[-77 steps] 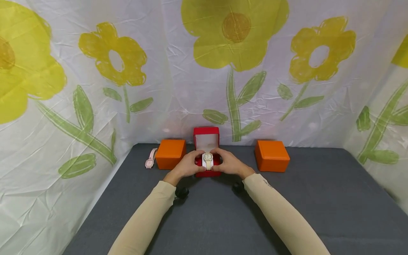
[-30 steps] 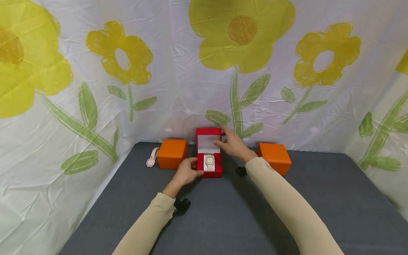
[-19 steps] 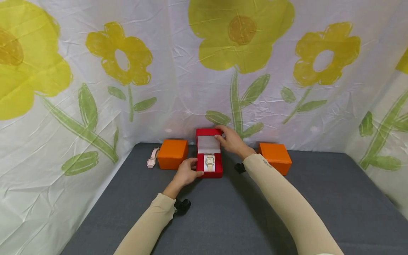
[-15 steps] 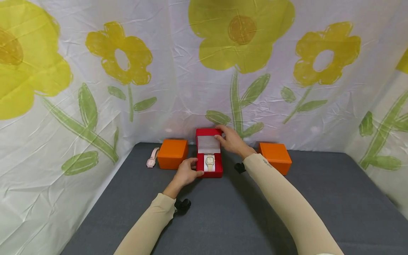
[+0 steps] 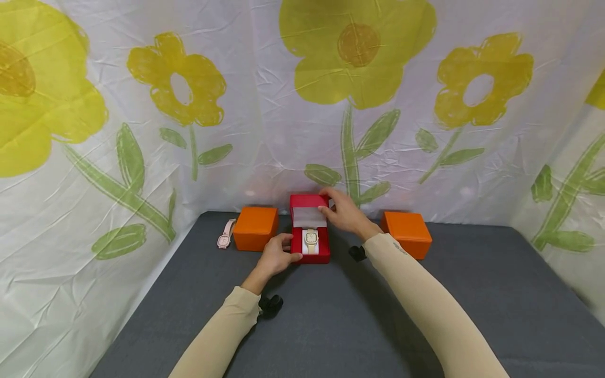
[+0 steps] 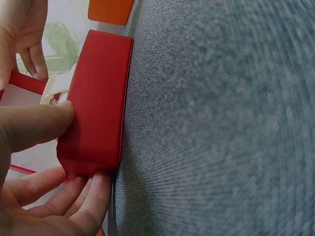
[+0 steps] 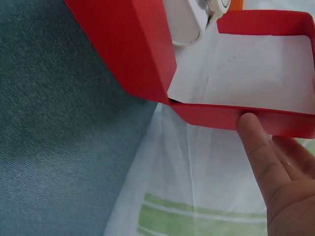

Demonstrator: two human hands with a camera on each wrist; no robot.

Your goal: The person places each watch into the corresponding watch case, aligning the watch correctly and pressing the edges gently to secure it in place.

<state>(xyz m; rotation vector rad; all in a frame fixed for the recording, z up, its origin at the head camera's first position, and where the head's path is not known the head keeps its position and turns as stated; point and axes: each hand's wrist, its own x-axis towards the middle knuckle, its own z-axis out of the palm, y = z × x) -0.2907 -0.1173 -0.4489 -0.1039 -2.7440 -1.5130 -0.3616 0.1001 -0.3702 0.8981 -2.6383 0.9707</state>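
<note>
An open red watch box (image 5: 310, 259) sits on the table, with a gold-faced, cream-strapped watch (image 5: 311, 238) on a white cushion inside. My left hand (image 5: 276, 254) holds the box's base at its left front corner; in the left wrist view the thumb (image 6: 47, 123) lies on its upper edge and the fingers bend against the side. At the upper right corner of the raised lid (image 5: 302, 201), my right hand (image 5: 345, 212) grips the edge. In the right wrist view a fingertip (image 7: 247, 120) touches the lid's side, and most of the thumb is out of frame.
An orange box (image 5: 255, 228) stands left of the red one, and another orange box (image 5: 407, 233) stands at right, behind the right forearm. A pink watch (image 5: 224, 240) lies at the table's left edge. A flowered curtain (image 5: 255, 105) hangs behind the grey tabletop (image 5: 302, 325).
Both hands were at the watch in the box; then the left went to the base's corner and the right to the lid. In the last half second the lid has tilted forward slightly.
</note>
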